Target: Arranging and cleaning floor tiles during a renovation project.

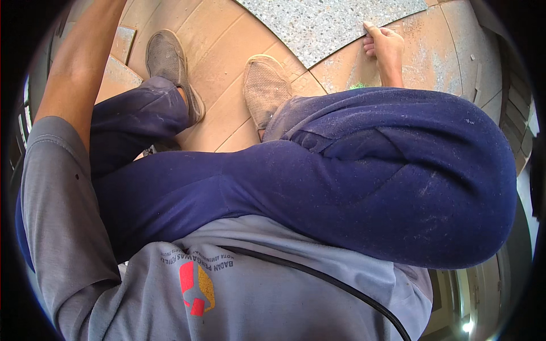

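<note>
- One speckled grey slab (333, 25) shows in the head view, over the brown floor (219, 51), beyond my right shoe (264, 88); its near corner points back toward me.
- My right hand (387, 45) is closed in a pinch on the slab's near right edge, between that near corner and the right corner, thumb over the top and the other fingers curled at the edge.
- I cannot tell how my left hand stands: only my left forearm (77, 71) shows, running out past the top of the view.
- I judge the slab stiff and rather heavy for its thinness, hard but brittle, likeliest to chip at its corners. Dust on the floor suggests a slick, gritty touch.
- I would take hold along two opposite edges, well in from the corners, with fingers under and thumbs on top, so that it neither twists nor snaps.
- The slab's far part is cut off, and so are the floor's outer edges on that side. I cannot make out whether the slab lies flat or is slightly raised, nor how far my fingers reach beneath it.
- Something small and green (357, 86) peeks out beside my wrist, mostly hidden behind my raised knee (421, 165); I cannot say what it is.
</note>
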A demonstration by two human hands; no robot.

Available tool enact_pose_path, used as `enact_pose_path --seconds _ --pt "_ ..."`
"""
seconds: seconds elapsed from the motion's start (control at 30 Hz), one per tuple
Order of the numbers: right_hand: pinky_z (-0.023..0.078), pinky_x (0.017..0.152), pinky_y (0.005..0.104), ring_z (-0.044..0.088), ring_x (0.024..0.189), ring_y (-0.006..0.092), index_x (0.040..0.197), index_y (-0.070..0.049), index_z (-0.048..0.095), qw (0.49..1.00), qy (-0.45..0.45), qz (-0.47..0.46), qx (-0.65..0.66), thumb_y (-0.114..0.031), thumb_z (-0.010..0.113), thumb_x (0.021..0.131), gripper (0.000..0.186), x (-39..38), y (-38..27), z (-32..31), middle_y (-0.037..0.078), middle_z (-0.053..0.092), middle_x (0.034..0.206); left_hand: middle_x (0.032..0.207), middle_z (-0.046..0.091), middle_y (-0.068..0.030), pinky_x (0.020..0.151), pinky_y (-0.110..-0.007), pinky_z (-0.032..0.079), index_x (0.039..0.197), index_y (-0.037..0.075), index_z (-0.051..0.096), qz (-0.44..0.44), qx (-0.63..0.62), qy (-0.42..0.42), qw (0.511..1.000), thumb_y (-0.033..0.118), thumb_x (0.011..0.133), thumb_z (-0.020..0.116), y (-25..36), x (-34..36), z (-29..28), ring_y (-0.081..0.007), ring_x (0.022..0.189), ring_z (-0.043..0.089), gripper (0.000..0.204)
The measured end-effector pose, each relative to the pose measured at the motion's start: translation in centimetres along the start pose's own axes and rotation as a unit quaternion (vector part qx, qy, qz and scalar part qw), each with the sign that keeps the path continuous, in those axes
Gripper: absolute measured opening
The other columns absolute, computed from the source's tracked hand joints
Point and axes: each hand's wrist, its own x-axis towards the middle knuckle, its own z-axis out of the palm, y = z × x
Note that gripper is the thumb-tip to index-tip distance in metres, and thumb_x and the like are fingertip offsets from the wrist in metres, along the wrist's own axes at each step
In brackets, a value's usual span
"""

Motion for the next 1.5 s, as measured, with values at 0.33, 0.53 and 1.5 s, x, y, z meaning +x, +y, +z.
enact_pose_path --seconds 0.33,0.53,1.5 --pt "0.048 0.048 0.0217 0.059 0.055 0.0085 0.083 0.0 0.068 0.998 -0.046 -0.007 0.031 -0.021 0.076 0.089 0.023 0.3 0.4 -0.2 0.006 0.067 0.07 0.084 0.062 -0.009 0.06 -0.041 0.047 0.085 0.001 0.069 -0.041 -0.076 0.054 0.995 0.007 0.075 0.068 1.2 -2.4 -0.6 -0.0229 0.077 0.055 0.012" --pt "0.05 0.053 0.0215 0.061 0.057 0.0084 0.082 0.001 0.069 0.998 -0.052 -0.004 0.019 -0.02 0.073 0.089 0.022 -0.1 0.3 -0.2 0.007 0.068 0.07 0.088 0.064 -0.0115 0.059 -0.04 0.048 0.085 0.001 0.068 0.008 -0.044 0.064 0.997 0.004 0.07 0.066 1.4 -3.2 0.0 -0.0253 0.08 0.057 0.015" --pt "0.052 0.054 0.0237 0.063 0.059 0.0094 0.084 -0.002 0.069 0.987 -0.16 0.009 -0.028 -0.022 0.073 0.091 0.022 0.8 -1.1 -1.0 0.005 0.069 0.074 0.099 0.063 -0.0132 0.058 -0.039 0.05 0.08 -0.001 0.068 -0.053 -0.048 0.005 0.997 0.004 0.075 0.065 0.4 -2.9 -1.4 -0.0229 0.078 0.057 0.007"
